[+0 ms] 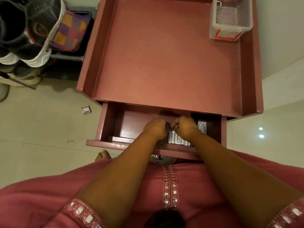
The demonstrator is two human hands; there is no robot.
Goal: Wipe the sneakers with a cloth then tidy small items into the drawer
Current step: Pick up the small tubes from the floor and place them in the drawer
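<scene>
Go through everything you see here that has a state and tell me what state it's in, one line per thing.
drawer: pulled open, small boxes inside
left hand: in the drawer, fingers curled on a small dark item
right hand: in the drawer, fingers curled on the same item
small boxes: standing in a row at the drawer front
clear plastic bin: upright on the tabletop, lid off
small box on floor: lying loose
sneakers: on the rack

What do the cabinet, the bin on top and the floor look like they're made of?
Cabinet: probably painted wood, matte reddish-pink with faint scuffs. Bin: clear plastic, see-through walls, a red mark on its front. Floor: likely glossy pale tile, with thin joint lines and light reflections.
</scene>
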